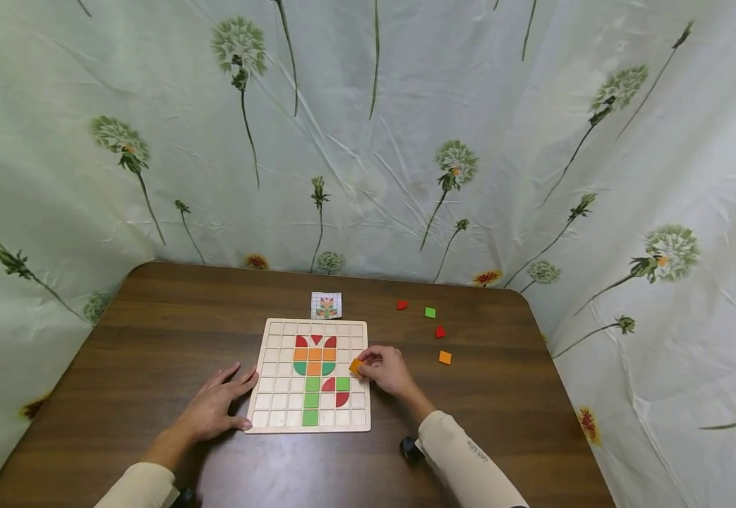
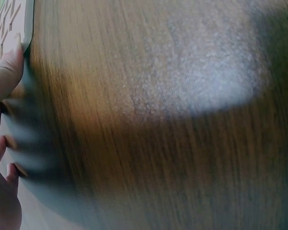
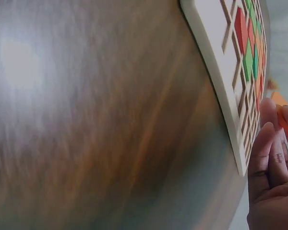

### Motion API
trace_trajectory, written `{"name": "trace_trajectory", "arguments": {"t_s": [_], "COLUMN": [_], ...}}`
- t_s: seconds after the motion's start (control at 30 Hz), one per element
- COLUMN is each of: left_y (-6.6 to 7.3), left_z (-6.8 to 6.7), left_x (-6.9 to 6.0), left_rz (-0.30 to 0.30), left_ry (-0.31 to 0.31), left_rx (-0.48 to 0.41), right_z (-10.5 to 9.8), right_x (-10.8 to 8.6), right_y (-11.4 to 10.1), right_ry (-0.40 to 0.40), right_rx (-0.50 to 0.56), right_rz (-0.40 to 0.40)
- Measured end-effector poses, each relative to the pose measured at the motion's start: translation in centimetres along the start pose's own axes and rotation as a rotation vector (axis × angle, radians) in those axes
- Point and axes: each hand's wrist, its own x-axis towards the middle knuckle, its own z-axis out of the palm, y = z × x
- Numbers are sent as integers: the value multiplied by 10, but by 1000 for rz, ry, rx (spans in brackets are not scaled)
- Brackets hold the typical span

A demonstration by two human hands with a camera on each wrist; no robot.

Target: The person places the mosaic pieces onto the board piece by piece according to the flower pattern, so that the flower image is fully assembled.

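Note:
A wooden grid board (image 1: 276,401) lies on the table with red, orange and green pieces set in its cells, forming a flower with a stem and a leaf on the right. Above the board's right columns, my right hand (image 1: 388,372) pinches an orange square tile (image 1: 356,367) between thumb and fingers. That tile is partly covered by the fingertips in the right wrist view. My left hand (image 1: 212,408) rests at the board's left edge with fingers spread, its thumb (image 2: 9,69) touching the lower left corner.
A small picture card (image 1: 326,306) with a similar flower lies behind the board. Right of the board are loose pieces: a red one (image 1: 402,305), a green square (image 1: 430,312), another red one (image 1: 440,331) and an orange square (image 1: 445,358). A flowered curtain (image 1: 380,141) hangs behind the table.

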Motion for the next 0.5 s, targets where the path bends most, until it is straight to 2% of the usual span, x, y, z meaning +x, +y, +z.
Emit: {"name": "trace_trajectory", "arguments": {"t_s": [0.3,0.5], "left_y": [-1,2], "left_z": [3,-1], "left_x": [0,1], "left_rz": [20,1], "left_ry": [15,5], "left_rx": [22,4], "right_z": [15,24], "right_x": [-4,-5], "right_y": [-4,-4], "right_ry": [-90,-110], "right_rx": [7,-12], "right_rz": [50,27]}}
